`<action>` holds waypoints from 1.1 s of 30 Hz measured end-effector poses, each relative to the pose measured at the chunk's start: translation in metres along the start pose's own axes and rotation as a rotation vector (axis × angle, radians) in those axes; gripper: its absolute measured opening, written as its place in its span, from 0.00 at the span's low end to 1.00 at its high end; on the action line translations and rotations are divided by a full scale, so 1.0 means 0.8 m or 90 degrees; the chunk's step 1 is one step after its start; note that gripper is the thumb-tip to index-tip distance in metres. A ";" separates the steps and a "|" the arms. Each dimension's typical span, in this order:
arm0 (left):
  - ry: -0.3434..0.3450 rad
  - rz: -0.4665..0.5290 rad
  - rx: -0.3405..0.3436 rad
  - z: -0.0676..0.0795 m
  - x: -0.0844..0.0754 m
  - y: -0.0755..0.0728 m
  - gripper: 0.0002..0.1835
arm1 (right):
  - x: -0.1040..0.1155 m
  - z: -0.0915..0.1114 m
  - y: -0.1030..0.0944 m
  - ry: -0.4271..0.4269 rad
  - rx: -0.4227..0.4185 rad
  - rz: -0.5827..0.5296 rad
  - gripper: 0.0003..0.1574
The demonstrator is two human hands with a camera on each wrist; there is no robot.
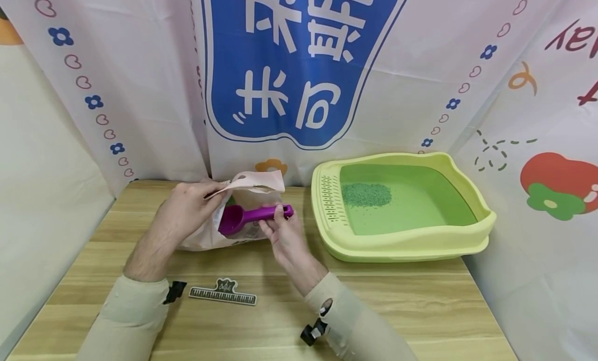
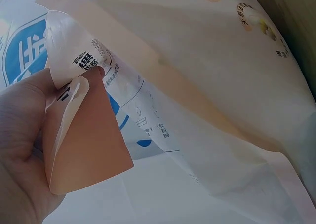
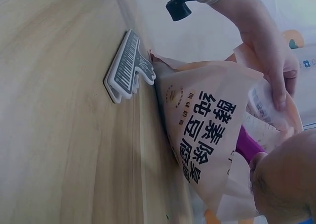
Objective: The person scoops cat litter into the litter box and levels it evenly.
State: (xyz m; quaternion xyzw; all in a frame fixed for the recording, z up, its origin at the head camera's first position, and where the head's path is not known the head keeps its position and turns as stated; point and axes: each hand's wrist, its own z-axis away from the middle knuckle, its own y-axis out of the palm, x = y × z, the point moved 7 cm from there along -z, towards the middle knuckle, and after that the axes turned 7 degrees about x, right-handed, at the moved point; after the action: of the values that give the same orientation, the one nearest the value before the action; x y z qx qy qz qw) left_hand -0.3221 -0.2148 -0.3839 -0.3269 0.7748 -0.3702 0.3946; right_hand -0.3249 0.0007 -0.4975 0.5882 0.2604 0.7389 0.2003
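Observation:
A purple scoop [image 1: 232,218] reaches into the mouth of a pale pink and white printed bag [image 1: 205,235], and green granules [image 1: 233,201] show just inside. My right hand [image 1: 287,236] holds the scoop by the end of its handle, to the right of the bag. My left hand [image 1: 189,208] pinches the upper edge of the bag's opening. In the left wrist view that hand [image 2: 24,135] has the folded bag rim between thumb and fingers. From the right wrist view, the bag's printed front [image 3: 197,120] hides the scoop's bowl.
To the right stands a light green litter tray [image 1: 402,244] with a patch of green granules [image 1: 366,195] at its left side. A piano-patterned clip [image 1: 223,292] lies on the wooden table [image 1: 261,330] in front of the bag. Printed curtains [image 1: 154,91] hang behind.

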 end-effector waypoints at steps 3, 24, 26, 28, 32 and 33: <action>0.002 0.000 -0.005 0.001 0.000 -0.001 0.05 | 0.006 0.002 -0.001 -0.001 -0.006 -0.005 0.15; -0.011 0.003 -0.002 0.003 0.004 -0.008 0.11 | 0.031 0.007 -0.020 0.006 -0.060 -0.025 0.21; -0.013 0.004 -0.001 0.003 0.004 -0.008 0.11 | 0.035 0.008 -0.021 0.006 -0.062 -0.024 0.20; -0.014 0.004 -0.001 0.003 0.004 -0.008 0.10 | 0.039 0.008 -0.021 0.007 -0.063 -0.024 0.20; -0.014 0.004 -0.001 0.003 0.004 -0.010 0.10 | 0.049 0.009 -0.024 -0.001 -0.064 -0.029 0.19; -0.016 0.004 -0.001 0.003 0.005 -0.010 0.11 | 0.052 0.009 -0.024 -0.004 -0.066 -0.031 0.19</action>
State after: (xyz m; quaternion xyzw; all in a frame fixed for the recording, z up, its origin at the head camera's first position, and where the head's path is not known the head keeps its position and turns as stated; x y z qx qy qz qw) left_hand -0.3203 -0.2226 -0.3797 -0.3293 0.7711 -0.3644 0.4053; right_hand -0.3275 0.0420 -0.4766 0.5727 0.2353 0.7446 0.2496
